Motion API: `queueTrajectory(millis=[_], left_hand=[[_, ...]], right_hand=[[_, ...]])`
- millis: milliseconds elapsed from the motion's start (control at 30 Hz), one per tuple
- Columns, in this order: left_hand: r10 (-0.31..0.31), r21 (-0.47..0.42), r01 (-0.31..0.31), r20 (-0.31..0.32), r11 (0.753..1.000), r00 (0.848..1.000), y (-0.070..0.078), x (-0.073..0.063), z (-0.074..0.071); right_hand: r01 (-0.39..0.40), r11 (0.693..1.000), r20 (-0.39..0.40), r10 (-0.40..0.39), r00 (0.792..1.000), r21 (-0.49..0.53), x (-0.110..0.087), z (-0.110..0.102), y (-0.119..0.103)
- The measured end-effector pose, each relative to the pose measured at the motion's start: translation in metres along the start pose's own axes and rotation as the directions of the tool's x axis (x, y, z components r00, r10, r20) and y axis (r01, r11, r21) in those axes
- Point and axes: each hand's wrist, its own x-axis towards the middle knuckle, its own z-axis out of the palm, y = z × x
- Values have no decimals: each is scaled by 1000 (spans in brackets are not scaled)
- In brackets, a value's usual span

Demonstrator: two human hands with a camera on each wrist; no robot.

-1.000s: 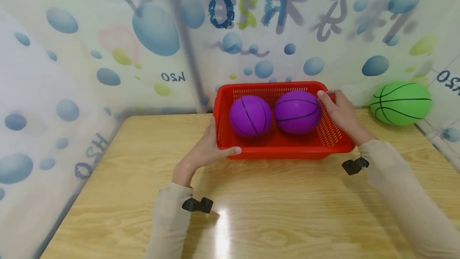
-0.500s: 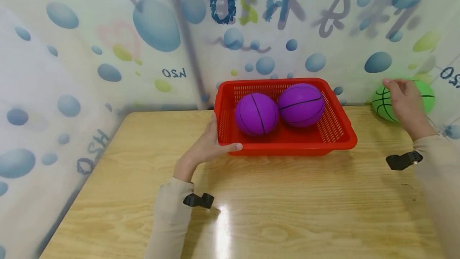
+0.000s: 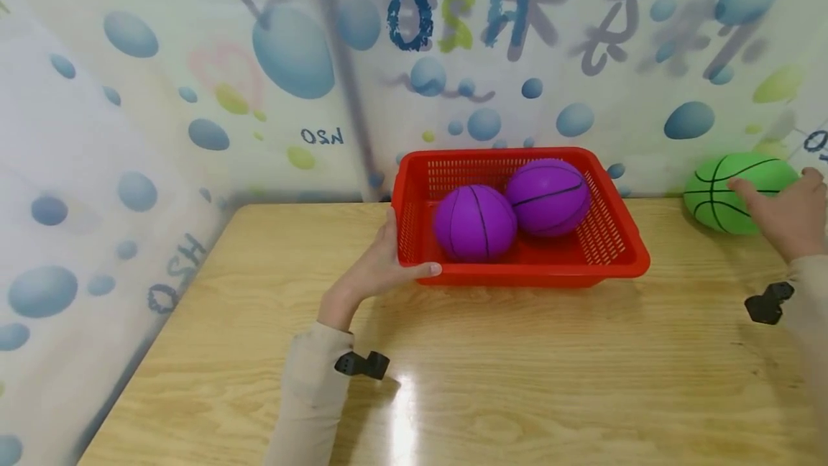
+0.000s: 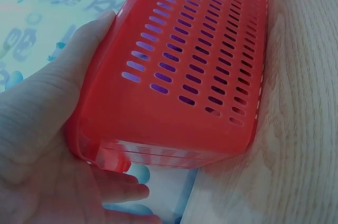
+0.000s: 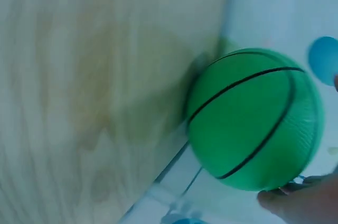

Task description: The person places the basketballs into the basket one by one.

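Note:
A red plastic basket (image 3: pixel 537 279) with slotted sides stands at the back of the table, holding two purple basketballs, a left one (image 3: pixel 475 225) and a right one (image 3: pixel 550 196). My left hand (image 3: pixel 371 268) grips its front left corner, the thumb over the rim; in the left wrist view the other fingers reach around the basket's wall (image 4: pixel 137 113). Beyond the basket to the right, a green basketball (image 3: pixel 718 193) sits at the back edge. My right hand (image 3: pixel 792 218) is spread in front of it, partly covering it. The right wrist view has fingertips (image 5: pixel 274 200) close against the ball; contact is unclear.
A wall sheet (image 3: pixel 485 42) printed with blue bubbles and lettering rises directly behind the wooden table (image 3: pixel 517 365), and another part closes off the left side. Each sleeve carries a small black camera mount, such as the left one (image 3: pixel 362 364).
My right hand has let go of the basket's right end and moved right to the green basketball. The purple balls have shifted in the basket, the left one rolling forward. My left hand stays put.

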Motion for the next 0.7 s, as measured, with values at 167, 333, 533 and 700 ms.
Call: queueTrajectory(millis=[167,333,533,700], left_hand=[[-24,19,24,0,1000,1000,2,0,0],[-17,-5,17,4,1000,1000,0,-1,0],[-13,-13,13,3,1000,1000,-1,0,0],[-23,-4,23,1,1000,1000,0,0,1]], right_hand=[[93,983,62,-84,995,-156,3,7,11],[85,985,57,-77,995,-152,0,10,13],[55,995,76,-49,996,-88,-4,15,12],[4,999,57,-2,998,-39,-8,18,12]])
